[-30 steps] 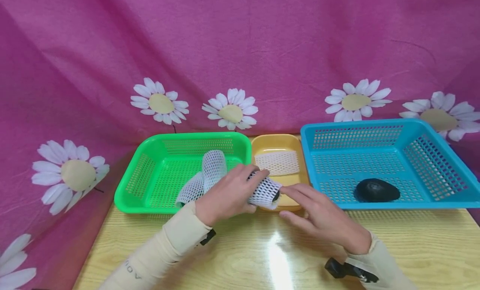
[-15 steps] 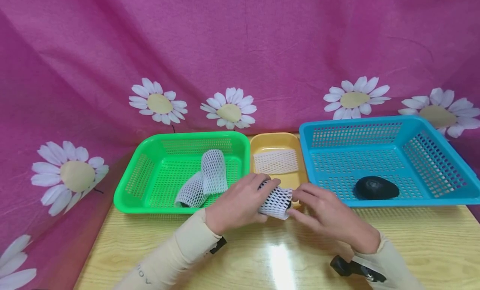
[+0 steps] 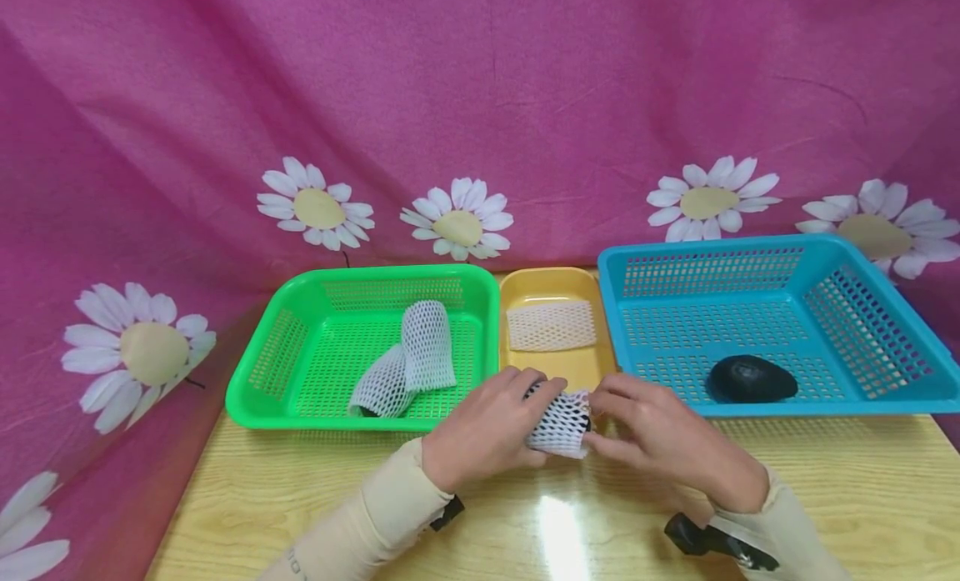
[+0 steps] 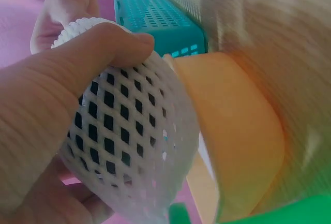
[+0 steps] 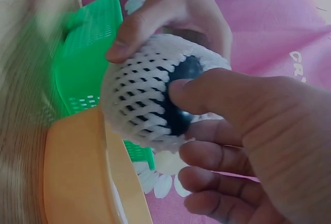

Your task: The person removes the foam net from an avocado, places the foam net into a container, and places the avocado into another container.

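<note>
My left hand grips an avocado wrapped in a white foam net, thumb on one side and fingers around the other. The avocado's dark end shows through the net's open mouth in the right wrist view. At that end is my right hand, its thumb on the dark skin and its curled fingers by the net's edge. Both hands are over the table just in front of the yellow tray. Through the mesh, the left wrist view shows more dark skin, with the left thumb across the net.
A green basket at left holds two netted fruits. Inside the yellow tray lies a flat foam net. The blue basket at right has a bare dark avocado near its front wall. A pink flowered cloth hangs behind.
Both hands and the netted avocado have moved right and toward the table's front edge, off the tray's middle. My right fingers have closed in on the net's open end.
</note>
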A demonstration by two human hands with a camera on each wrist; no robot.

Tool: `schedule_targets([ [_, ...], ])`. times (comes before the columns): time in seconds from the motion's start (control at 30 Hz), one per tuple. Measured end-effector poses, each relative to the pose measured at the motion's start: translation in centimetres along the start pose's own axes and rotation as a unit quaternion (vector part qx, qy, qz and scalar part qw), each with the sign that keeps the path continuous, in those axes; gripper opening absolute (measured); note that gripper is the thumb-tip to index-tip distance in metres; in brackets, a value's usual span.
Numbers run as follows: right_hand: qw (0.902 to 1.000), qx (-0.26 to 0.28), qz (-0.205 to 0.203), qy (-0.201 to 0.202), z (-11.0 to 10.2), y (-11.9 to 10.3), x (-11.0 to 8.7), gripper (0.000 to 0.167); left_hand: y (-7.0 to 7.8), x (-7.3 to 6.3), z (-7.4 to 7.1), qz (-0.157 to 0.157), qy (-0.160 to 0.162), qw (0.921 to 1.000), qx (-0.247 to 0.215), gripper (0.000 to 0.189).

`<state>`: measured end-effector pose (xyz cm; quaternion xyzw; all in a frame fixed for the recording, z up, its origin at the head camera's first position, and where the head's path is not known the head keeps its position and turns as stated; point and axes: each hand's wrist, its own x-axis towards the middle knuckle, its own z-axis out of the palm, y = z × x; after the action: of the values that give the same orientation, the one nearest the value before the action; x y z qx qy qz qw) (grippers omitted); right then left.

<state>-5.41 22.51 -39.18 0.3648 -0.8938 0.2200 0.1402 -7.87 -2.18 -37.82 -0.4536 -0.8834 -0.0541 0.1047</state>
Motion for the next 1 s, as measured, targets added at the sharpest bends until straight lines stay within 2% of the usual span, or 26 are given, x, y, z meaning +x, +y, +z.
schedule_targets([
  [0.2,0.9986,0.002,-0.053,-0.004,-0.1,0.1,0.0,0.020,0.7,-0.6,1.1,0.002,0.001,1.0000,-0.009,0.078],
  [0.3,0.9977,0.006,-0.067,-0.010,-0.1,0.1,0.0,0.019,0.9,-0.8,1.6,-0.002,0.001,1.0000,-0.008,0.078],
  [0.53,0.9984,0.013,-0.042,-0.036,-0.2,-0.2,-0.1,0.020,1.4,-1.1,2.2,-0.009,0.005,0.9999,-0.005,0.077],
  [0.8,0.9976,0.016,-0.061,-0.029,-0.1,-0.4,-0.1,0.023,2.2,-1.4,2.3,-0.002,0.023,0.9996,0.015,0.072],
  [1.0,0.9972,0.030,-0.051,-0.046,0.0,-0.6,-0.1,0.023,2.6,-1.8,2.7,-0.016,0.011,0.9998,0.010,0.073],
])
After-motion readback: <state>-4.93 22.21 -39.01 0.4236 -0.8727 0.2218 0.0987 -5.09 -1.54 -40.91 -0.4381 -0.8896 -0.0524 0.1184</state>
